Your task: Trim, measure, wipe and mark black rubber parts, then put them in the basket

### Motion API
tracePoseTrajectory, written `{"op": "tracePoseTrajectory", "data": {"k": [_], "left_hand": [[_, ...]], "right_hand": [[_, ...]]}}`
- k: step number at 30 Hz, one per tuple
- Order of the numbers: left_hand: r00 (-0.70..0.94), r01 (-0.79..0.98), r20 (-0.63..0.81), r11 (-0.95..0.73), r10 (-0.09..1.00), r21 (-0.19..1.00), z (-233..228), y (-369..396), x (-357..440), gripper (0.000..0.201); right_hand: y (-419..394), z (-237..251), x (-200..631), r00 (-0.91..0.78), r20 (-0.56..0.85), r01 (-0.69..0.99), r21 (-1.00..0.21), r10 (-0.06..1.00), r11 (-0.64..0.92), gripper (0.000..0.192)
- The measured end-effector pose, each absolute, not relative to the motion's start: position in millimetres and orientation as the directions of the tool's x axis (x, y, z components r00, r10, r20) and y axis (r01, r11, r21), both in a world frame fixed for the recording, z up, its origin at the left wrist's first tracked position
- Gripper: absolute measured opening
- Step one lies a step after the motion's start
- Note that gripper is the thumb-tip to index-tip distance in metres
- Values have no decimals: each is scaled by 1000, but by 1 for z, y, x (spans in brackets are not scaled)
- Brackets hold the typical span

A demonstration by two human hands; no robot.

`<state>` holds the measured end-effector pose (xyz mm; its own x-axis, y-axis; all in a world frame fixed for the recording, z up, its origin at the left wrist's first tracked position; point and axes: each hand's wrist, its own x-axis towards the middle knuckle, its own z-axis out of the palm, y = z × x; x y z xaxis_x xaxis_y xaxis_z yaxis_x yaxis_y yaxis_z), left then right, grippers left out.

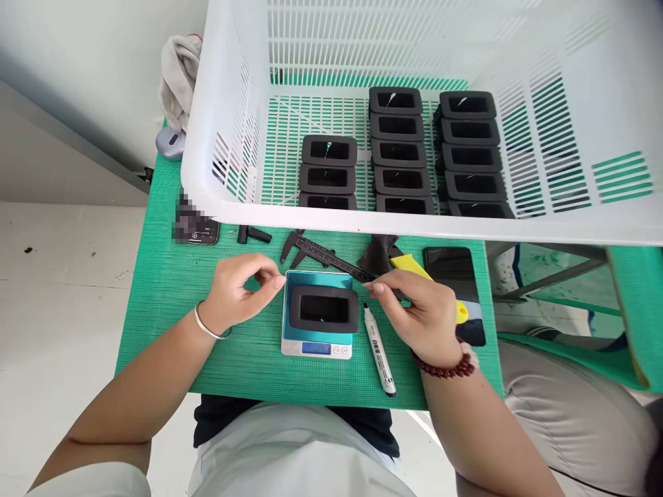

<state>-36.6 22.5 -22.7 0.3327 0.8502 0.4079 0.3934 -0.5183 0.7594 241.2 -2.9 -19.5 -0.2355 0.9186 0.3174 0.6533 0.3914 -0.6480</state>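
Note:
A black rectangular frame-shaped part (324, 308) with a dark recessed centre lies on the teal platform of a small digital scale (291, 347). My left hand (238, 295) is just left of the scale, thumb and index fingertips pinched together. On the other side, my right hand (425, 314) has its thumb and forefinger closed near the end of a black caliper (321, 254). Whether either pinch holds anything is too small to make out. Below the right hand lies a white marker (379, 351) with a black cap end.
A large white slatted basket (362, 224) spans the table's far side, holding stacked rows of similar black parts (396, 153). Near the right hand are a yellow tool (409, 264) and a dark phone (450, 266). Another person's leg (564, 400) is at right.

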Motion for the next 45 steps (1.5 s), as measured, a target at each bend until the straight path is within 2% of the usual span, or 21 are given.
{"op": "tracePoseTrajectory", "data": {"k": [4,8,11,14,16,19,20,22,24,26,28,29,30,32,35,37,41,45], "left_hand": [[350,343,433,-544,831,766,-26,23,-38,28],[437,332,461,-615,772,715,-25,23,-37,61],[565,352,396,-646,724,678,-24,21,-35,85],[650,397,338,-683,681,613,-24,18,-30,97],[670,431,333,-713,664,553,-25,15,-25,91],[642,479,377,-733,668,483,-28,11,-20,61],[628,474,398,-735,668,485,-30,10,-19,55],[602,434,411,-713,684,551,-32,7,-19,55],[530,360,394,-620,751,697,-33,5,-21,62],[402,215,330,-438,854,873,-31,4,-22,68],[274,-17,184,-186,944,982,-27,6,-23,66],[238,-144,72,-39,969,989,-25,8,-24,62],[213,-263,-54,110,976,958,-22,11,-24,55],[183,-478,-274,329,944,814,-17,17,-25,38],[150,-697,-433,406,889,592,-11,25,-28,18],[158,-757,-486,422,859,499,-8,27,-30,18],[178,-757,-552,472,815,451,-3,29,-31,30],[187,-743,-522,467,833,479,-3,28,-30,35]], "right_hand": [[-3,-20,241,-249,306,659,-642,919,392,19],[-3,-21,243,-248,348,675,-607,904,418,13],[-1,-22,245,-164,387,730,-571,908,375,9],[2,-22,249,-93,412,765,-553,906,330,9],[3,-22,251,-65,427,779,-544,902,313,9],[4,-21,254,-9,417,804,-538,909,255,8],[4,-21,255,4,403,808,-540,915,234,8],[5,-22,256,26,377,813,-547,926,200,9],[5,-24,257,35,365,817,-547,930,184,9],[6,-26,257,25,359,824,-536,933,184,6],[7,-28,258,10,357,834,-519,934,189,5],[8,-29,258,12,358,839,-512,934,186,6],[9,-29,258,21,363,842,-508,932,179,7],[10,-29,260,39,369,847,-506,929,166,8],[10,-28,261,5,368,846,-498,930,193,10],[9,-28,261,-103,350,838,-474,931,271,13],[5,-31,259,-353,269,820,-373,896,434,14],[4,-37,256,-399,231,830,-320,887,456,16]]}}
